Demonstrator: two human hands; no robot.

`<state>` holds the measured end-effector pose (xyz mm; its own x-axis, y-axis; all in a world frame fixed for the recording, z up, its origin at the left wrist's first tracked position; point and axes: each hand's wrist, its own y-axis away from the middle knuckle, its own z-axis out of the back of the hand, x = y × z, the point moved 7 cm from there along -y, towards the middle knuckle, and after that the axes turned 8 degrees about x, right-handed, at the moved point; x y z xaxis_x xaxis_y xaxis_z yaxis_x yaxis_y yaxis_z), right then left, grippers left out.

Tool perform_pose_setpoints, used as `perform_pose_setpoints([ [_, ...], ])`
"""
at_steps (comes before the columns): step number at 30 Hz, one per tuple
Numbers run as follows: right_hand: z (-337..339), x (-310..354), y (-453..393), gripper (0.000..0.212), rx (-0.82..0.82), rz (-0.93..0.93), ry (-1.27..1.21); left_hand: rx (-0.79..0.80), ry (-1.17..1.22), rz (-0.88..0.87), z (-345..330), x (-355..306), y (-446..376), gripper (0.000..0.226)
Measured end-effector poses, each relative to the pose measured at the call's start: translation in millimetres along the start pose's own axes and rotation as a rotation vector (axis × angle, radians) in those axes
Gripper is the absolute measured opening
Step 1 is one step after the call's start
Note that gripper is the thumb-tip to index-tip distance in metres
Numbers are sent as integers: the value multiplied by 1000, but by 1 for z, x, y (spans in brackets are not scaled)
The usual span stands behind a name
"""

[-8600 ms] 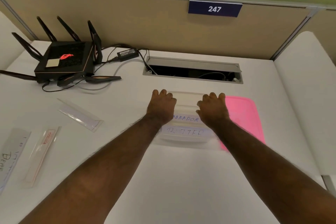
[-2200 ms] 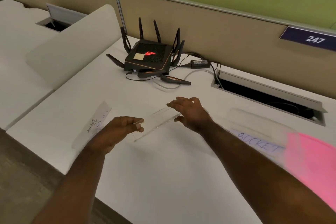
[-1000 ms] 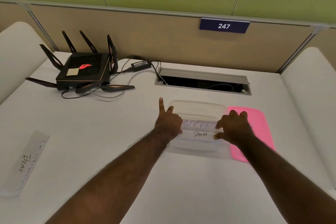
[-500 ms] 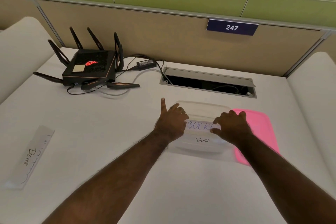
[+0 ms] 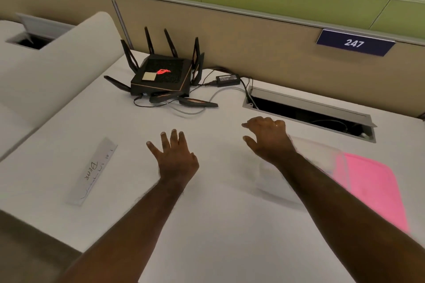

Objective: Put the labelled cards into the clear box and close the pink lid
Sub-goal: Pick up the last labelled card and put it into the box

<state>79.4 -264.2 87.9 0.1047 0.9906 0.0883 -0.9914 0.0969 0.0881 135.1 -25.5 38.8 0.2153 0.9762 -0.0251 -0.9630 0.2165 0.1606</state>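
One labelled card [image 5: 93, 171], reading "BEAR", is lying flat on the white desk [image 5: 207, 225], well to the left of my hands. One clear box [image 5: 276, 181] is sitting under my right forearm, blurred, contents unreadable. One pink lid [image 5: 372, 188] is lying just beside the box on its right, not on it. I am holding my left hand [image 5: 176, 158] open, fingers spread, gripping nothing, between card and box. My right hand [image 5: 268, 136] is hanging open, fingers loosely curled, also empty. One black router [image 5: 161, 77] is sitting behind.
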Motion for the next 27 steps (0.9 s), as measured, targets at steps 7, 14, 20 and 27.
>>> perform_pose_setpoints([
  [7,-56,115,-45,50,112,233,-24,67,7,212,-28,98,22,84],
  [14,-112,226,-68,63,229,417,-10,106,16,381,-46,182,42,87],
  [20,-137,319,-74,72,354,585,18,133,39,516,-47,241,54,87],
  [27,-147,385,-73,81,437,685,32,93,38,529,-48,287,52,71],
])
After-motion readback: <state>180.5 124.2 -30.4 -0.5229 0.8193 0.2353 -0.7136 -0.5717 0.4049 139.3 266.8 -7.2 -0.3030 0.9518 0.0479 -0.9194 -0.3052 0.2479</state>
